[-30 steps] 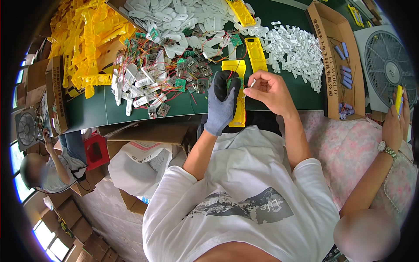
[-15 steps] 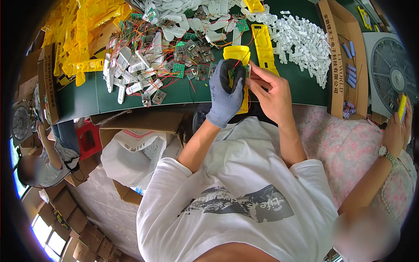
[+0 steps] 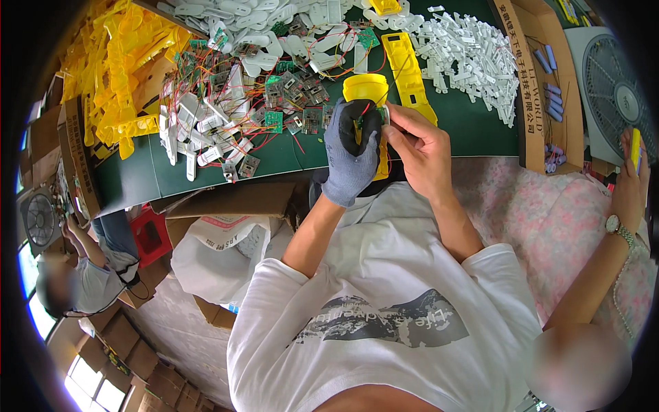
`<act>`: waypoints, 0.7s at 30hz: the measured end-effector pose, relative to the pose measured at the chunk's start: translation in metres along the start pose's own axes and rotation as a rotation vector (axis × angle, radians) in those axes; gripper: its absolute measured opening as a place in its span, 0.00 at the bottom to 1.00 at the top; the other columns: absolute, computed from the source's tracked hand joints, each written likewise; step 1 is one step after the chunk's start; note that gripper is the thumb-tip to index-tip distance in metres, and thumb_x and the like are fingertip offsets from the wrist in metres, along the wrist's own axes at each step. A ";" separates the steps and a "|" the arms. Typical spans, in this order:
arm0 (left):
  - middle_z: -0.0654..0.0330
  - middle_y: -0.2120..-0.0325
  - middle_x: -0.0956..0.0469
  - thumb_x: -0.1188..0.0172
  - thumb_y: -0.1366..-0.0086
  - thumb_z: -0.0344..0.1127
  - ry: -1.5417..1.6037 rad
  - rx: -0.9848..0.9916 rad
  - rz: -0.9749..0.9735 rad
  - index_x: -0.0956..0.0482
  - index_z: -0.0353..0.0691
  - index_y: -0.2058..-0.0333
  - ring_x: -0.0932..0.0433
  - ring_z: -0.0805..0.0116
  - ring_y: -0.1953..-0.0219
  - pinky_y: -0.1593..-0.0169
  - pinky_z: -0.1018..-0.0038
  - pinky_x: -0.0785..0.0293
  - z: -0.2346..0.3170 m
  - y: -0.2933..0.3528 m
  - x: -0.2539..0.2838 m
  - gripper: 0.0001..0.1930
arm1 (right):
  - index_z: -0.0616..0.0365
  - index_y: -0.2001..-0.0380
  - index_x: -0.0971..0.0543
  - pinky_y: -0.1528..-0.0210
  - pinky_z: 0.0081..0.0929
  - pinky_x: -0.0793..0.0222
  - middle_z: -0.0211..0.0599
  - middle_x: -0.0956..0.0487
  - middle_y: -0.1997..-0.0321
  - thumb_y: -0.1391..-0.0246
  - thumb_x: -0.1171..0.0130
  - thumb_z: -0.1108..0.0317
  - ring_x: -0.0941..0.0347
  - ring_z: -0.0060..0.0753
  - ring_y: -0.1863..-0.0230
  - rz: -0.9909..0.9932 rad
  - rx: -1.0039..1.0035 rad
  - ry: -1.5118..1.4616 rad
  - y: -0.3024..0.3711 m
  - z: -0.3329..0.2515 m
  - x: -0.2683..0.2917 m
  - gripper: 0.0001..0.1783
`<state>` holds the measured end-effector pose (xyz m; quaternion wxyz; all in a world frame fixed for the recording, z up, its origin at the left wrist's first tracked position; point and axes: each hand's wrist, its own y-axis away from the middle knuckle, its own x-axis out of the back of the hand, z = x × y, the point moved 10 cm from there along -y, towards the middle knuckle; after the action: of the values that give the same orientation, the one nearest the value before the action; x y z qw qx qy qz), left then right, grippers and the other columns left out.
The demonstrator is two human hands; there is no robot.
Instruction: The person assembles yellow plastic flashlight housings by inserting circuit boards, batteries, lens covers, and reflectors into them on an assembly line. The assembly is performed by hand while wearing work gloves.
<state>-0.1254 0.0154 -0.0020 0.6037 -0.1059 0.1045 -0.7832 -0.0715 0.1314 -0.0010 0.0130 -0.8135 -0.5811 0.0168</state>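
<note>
My left hand [image 3: 347, 158], in a grey-blue glove with black fingers, is closed around a yellow plastic housing [image 3: 366, 88]. The housing's wide rounded end sticks out above the glove, and its narrow lower part shows below, between my hands. My bare right hand [image 3: 424, 147] is against its right side, thumb and fingers pinching the edge of what looks like a small circuit board [image 3: 385, 117]. Red wire shows by the gloved fingertips. My fingers hide most of the board and the housing's inside. Another yellow housing part [image 3: 410, 75] lies just beyond my right hand.
On the green table [image 3: 281, 152] lie wired circuit boards [image 3: 295, 89], white plastic pieces [image 3: 199, 127], small white parts [image 3: 470, 65] and yellow housings [image 3: 117, 75]. A cardboard tray [image 3: 528, 127] holds purple cells. A fan [image 3: 614, 89] and a co-worker's hand [image 3: 630, 185] are at right.
The whole view has shifted and tilted slightly. Both hands stay at the yellow housing with nearly the same grip; the right fingers have moved only a little. The co-worker's hand at right has risen slightly.
</note>
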 end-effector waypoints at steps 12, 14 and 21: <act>0.58 0.64 0.30 0.48 0.42 0.20 -0.067 -0.077 -0.061 0.31 0.31 0.59 0.30 0.70 0.61 0.55 0.76 0.33 -0.001 0.004 -0.007 0.11 | 0.67 0.54 0.25 0.58 0.24 0.28 0.44 0.23 0.56 0.50 0.45 0.81 0.23 0.35 0.59 0.047 0.179 0.358 0.005 -0.028 0.000 0.17; 0.49 0.66 0.27 0.44 0.46 0.20 -0.096 -0.111 0.013 0.29 0.33 0.62 0.26 0.55 0.64 0.59 0.68 0.30 0.003 0.003 0.003 0.11 | 0.67 0.54 0.26 0.60 0.26 0.28 0.44 0.24 0.56 0.50 0.45 0.81 0.24 0.39 0.60 0.064 0.235 0.421 0.011 -0.039 -0.004 0.17; 0.51 0.65 0.28 0.48 0.45 0.20 0.031 -0.128 0.018 0.31 0.32 0.61 0.27 0.59 0.63 0.58 0.70 0.30 0.000 0.013 0.002 0.11 | 0.64 0.51 0.27 0.58 0.23 0.25 0.43 0.24 0.54 0.46 0.49 0.80 0.23 0.33 0.60 0.023 0.141 0.186 0.010 -0.029 0.000 0.18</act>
<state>-0.1137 0.0106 -0.0059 0.6012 -0.1312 0.1645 -0.7709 -0.0607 0.1283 0.0277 0.1240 -0.8153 -0.5653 -0.0175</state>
